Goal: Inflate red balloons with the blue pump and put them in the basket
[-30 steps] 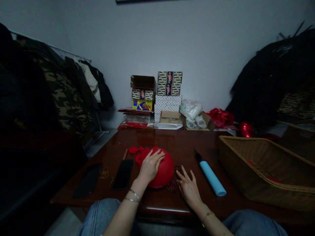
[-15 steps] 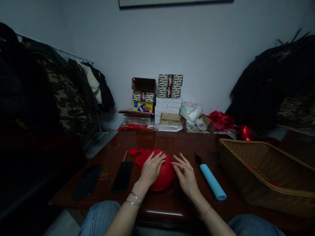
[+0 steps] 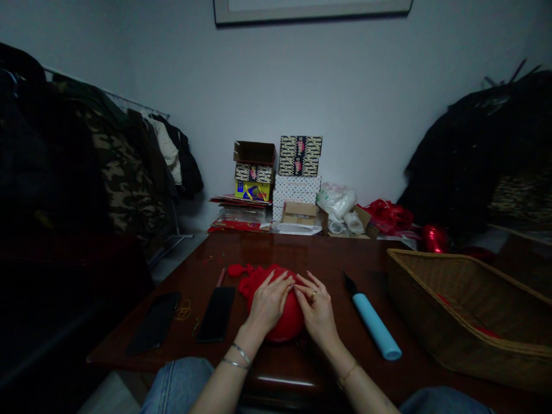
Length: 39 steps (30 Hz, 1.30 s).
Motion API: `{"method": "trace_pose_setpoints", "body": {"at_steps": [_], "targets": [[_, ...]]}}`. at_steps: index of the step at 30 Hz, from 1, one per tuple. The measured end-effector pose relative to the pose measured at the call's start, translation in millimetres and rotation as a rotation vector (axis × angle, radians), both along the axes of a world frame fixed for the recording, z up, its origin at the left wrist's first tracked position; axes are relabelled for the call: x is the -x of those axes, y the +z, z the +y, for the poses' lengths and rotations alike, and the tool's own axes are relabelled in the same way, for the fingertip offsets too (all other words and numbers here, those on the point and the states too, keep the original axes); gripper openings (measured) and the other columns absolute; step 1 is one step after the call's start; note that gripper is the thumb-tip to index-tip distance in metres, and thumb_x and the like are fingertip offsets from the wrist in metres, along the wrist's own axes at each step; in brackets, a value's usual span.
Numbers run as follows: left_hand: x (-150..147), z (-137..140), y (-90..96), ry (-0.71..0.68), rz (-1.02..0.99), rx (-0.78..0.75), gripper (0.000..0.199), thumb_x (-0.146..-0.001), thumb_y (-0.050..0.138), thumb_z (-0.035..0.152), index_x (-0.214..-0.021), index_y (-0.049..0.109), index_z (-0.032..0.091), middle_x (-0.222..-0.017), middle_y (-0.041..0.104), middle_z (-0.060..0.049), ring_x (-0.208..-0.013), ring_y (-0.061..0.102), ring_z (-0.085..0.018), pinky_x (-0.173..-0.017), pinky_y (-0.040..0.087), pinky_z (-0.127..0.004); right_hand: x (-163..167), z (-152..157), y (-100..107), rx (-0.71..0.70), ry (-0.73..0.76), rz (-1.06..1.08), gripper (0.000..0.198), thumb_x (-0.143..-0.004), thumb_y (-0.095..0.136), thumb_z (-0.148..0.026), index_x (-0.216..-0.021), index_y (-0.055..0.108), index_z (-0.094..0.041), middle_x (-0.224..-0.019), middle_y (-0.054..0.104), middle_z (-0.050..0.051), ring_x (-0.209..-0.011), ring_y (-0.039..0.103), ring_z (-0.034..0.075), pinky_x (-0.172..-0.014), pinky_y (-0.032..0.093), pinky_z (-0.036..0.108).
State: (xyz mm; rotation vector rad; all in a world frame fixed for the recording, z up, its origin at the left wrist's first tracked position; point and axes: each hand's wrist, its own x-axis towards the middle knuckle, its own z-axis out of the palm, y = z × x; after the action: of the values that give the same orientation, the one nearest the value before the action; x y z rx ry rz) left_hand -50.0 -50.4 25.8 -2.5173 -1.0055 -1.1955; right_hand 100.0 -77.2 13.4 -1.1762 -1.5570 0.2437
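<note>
A round red balloon (image 3: 288,325) rests on the brown table in front of me, with crumpled red knobs on its left side. My left hand (image 3: 271,302) lies over its top, fingers bent and bunched against the red surface. From the right, my right hand (image 3: 315,302) meets it there, thumb and forefinger pinched at the balloon. The fingertips of both hands nearly touch; whatever small part they pinch is hidden. To the right lies a light-blue tube with a black tip (image 3: 376,326), which looks like a balloon hand pump.
Two dark phones (image 3: 216,315) (image 3: 155,322) lie on the left, with yellow rubber bands (image 3: 183,310) between them. A wicker basket (image 3: 452,345) with red pieces inside stands on the right. Boxes (image 3: 297,190) are stacked beyond the table's far edge.
My right hand has moved left onto the balloon, and its fingers now meet those of my left hand. The head view has tilted up slightly.
</note>
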Motion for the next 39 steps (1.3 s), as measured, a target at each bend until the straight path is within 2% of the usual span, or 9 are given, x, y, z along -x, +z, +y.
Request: {"method": "trace_pose_setpoints", "body": {"at_steps": [5, 13, 17, 20, 23, 26, 30, 34, 39], "targets": [[-0.2, 0.1, -0.9, 0.022, -0.006, -0.009, 0.027, -0.088, 0.042, 0.011, -0.106, 0.061, 0.018, -0.107, 0.069, -0.007, -0.108, 0.059, -0.02, -0.101, 0.042, -0.046, -0.5, -0.6, -1.4, 0.028, 0.039, 0.098, 0.022, -0.085, 0.049, -0.035, -0.093, 0.067, -0.026, -0.119, 0.061, 0.006, -0.125, 0.04, 0.022, -0.103, 0.029, 0.048], [-3.0, -1.8, 1.3, 0.006, -0.011, -0.007, 0.028, -0.086, 0.042, 0.009, -0.104, 0.061, 0.019, -0.107, 0.068, -0.008, -0.107, 0.06, -0.019, -0.102, 0.042, -0.044, -6.8, 2.3, 0.1, 0.099, 0.258, 0.179, 0.023, -0.081, 0.046, -0.028, -0.075, 0.068, -0.023, -0.122, 0.06, 0.006, -0.122, 0.045, 0.025, -0.099, 0.036, 0.044], [-5.2, -2.6, -0.1, -0.002, -0.004, -0.003, 0.031, -0.082, 0.044, 0.007, -0.106, 0.061, 0.017, -0.109, 0.068, -0.008, -0.107, 0.06, -0.02, -0.101, 0.043, -0.044, -2.5, 1.9, 5.4, 0.09, 0.311, 0.191, 0.026, -0.08, 0.045, -0.027, -0.085, 0.071, -0.024, -0.134, 0.05, 0.004, -0.124, 0.043, 0.025, -0.098, 0.037, 0.042], [-6.6, -3.7, -0.1, 0.01, -0.014, -0.007, 0.03, -0.083, 0.044, 0.007, -0.105, 0.061, 0.017, -0.108, 0.068, -0.01, -0.103, 0.062, -0.02, -0.1, 0.044, -0.044, -0.4, 2.4, 13.3, 0.037, 0.24, 0.142, 0.029, -0.081, 0.049, -0.03, -0.103, 0.069, -0.028, -0.146, 0.033, 0.002, -0.134, 0.027, 0.028, -0.103, 0.029, 0.047], [-7.2, -4.5, 0.1, -0.001, -0.015, -0.006, 0.028, -0.086, 0.042, 0.01, -0.105, 0.061, 0.016, -0.11, 0.067, -0.011, -0.106, 0.061, -0.019, -0.101, 0.043, -0.044, -0.4, 3.1, 19.5, -0.11, 0.001, -0.026, 0.03, -0.084, 0.048, -0.032, -0.109, 0.065, -0.033, -0.151, 0.019, -0.004, -0.138, 0.012, 0.028, -0.106, 0.02, 0.053], [-8.4, -5.6, -0.4, -0.029, -0.005, -0.012, 0.028, -0.086, 0.043, 0.011, -0.107, 0.061, 0.016, -0.11, 0.067, -0.01, -0.109, 0.059, -0.019, -0.101, 0.043, -0.043, -0.2, 3.6, 19.0, -0.234, -0.224, -0.175, 0.029, -0.087, 0.047, -0.03, -0.11, 0.064, -0.036, -0.151, 0.018, -0.005, -0.139, 0.009, 0.028, -0.105, 0.019, 0.055], [-11.7, -8.8, 0.0, -0.051, 0.004, -0.011, 0.029, -0.086, 0.042, 0.01, -0.107, 0.061, 0.017, -0.108, 0.068, -0.009, -0.11, 0.058, -0.019, -0.1, 0.043, -0.043, 2.4, 5.1, 12.5, -0.234, -0.37, -0.242, 0.03, -0.089, 0.046, -0.029, -0.113, 0.061, -0.035, -0.149, 0.024, -0.002, -0.139, 0.008, 0.028, -0.103, 0.02, 0.056], [-13.0, -10.7, 0.9, -0.051, 0.007, -0.002, 0.029, -0.086, 0.041, 0.011, -0.106, 0.062, 0.018, -0.107, 0.068, -0.01, -0.108, 0.06, -0.02, -0.101, 0.043, -0.044, 4.2, 9.5, 8.3, -0.141, -0.368, -0.219, 0.028, -0.088, 0.047, -0.037, -0.111, 0.063, -0.034, -0.146, 0.031, -0.001, -0.139, 0.003, 0.029, -0.103, 0.015, 0.06], [-6.5, -5.6, 0.9, -0.038, -0.012, -0.005, 0.028, -0.088, 0.041, 0.013, -0.106, 0.062, 0.018, -0.109, 0.068, -0.009, -0.108, 0.06, -0.02, -0.101, 0.042, -0.045, -5.2, 17.7, 1.4, -0.004, -0.165, -0.107, 0.038, -0.087, 0.046, -0.047, -0.119, 0.058, -0.032, -0.146, 0.032, 0.0, -0.139, 0.01, 0.028, -0.105, 0.02, 0.056]]}}
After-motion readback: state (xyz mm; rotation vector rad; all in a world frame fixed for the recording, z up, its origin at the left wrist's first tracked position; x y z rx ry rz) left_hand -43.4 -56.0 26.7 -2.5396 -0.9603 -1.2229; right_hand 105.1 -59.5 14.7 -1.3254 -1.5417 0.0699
